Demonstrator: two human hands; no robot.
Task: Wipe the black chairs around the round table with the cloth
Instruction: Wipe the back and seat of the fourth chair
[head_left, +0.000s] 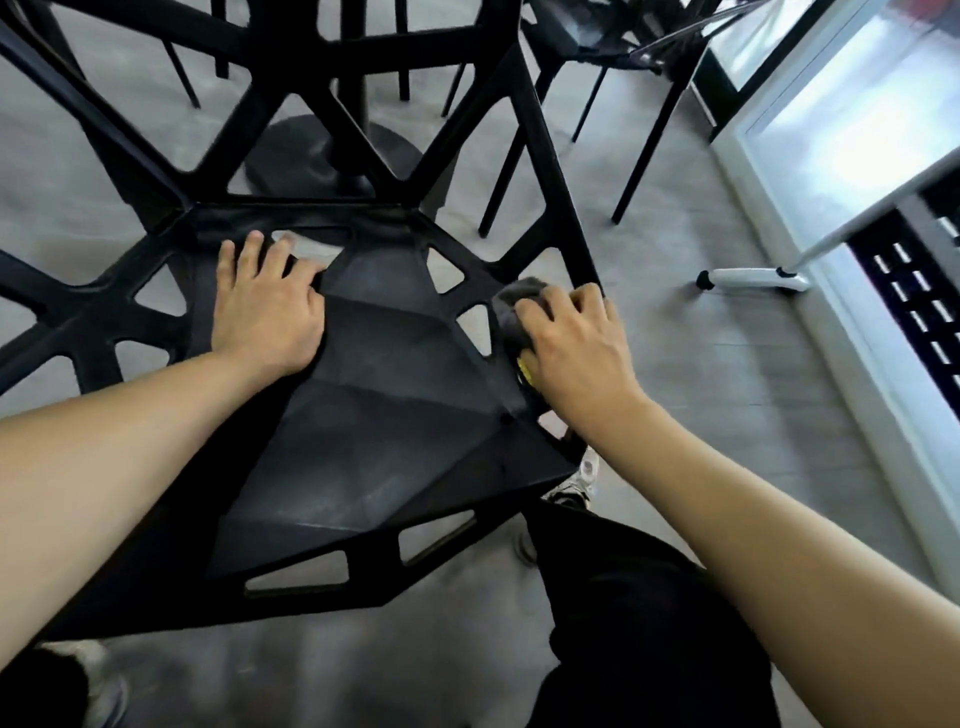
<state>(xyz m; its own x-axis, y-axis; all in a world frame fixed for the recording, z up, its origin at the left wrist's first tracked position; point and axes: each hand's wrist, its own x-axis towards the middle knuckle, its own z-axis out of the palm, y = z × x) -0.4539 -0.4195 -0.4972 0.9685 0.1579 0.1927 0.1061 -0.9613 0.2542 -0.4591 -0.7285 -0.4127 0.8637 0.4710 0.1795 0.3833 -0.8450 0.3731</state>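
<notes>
- Grey floor (675, 364) runs under everything; a white-framed glass panel (831, 130) lines the right side, with a white wheeled foot (753, 278) beside it.
- One black chair (389, 405) fills the middle, its faceted seat cut with triangular holes, its open-lattice back towards the table.
- Beyond the back stands one black table pedestal (332, 150) on a round base.
- At least one more black chair (597, 41) stands at upper right; further legs show at upper left.
- Left hand (267, 312) rests on the seat's rear left, fingers curled over a hole's edge.
- Right hand (571, 343) grips one bunched grey cloth (514, 306) against the seat's right rim.
- One white shoe (576, 483) shows below the seat's corner.
</notes>
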